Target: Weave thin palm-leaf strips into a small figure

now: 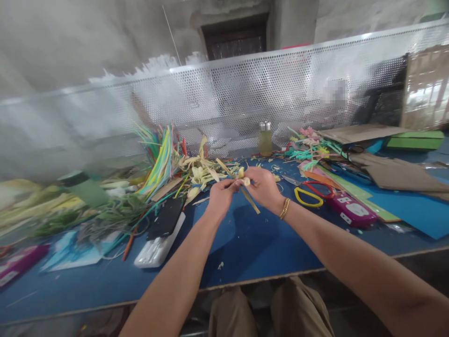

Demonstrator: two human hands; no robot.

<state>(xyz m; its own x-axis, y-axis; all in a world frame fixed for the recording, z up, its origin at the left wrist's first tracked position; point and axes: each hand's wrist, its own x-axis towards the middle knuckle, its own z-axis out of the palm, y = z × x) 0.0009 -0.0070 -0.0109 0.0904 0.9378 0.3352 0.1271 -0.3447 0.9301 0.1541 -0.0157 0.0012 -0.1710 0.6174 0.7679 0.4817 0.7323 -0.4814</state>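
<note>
Both my hands meet above the blue tabletop, working a small rolled piece of pale yellow husk-like material (246,181). A narrow strip (251,202) of it hangs down between them. My left hand (221,194) pinches it from the left with its fingertips. From the other side, my right hand (263,185), with a gold bracelet at the wrist, has its fingers closed round the piece. Just behind the left hand lies a heap of pale husk-like pieces (201,174). Scissors with red and yellow handles (308,204) rest right of my right hand.
Left stand bundled coloured stems (159,161), a black phone (166,217) on a white case (159,248) and grey-green strands (108,217). At right are a magenta device (352,209), blue sheets (410,215) and brown cardboard (396,171). Behind, a jar (265,140) stands by a perforated metal panel (238,89).
</note>
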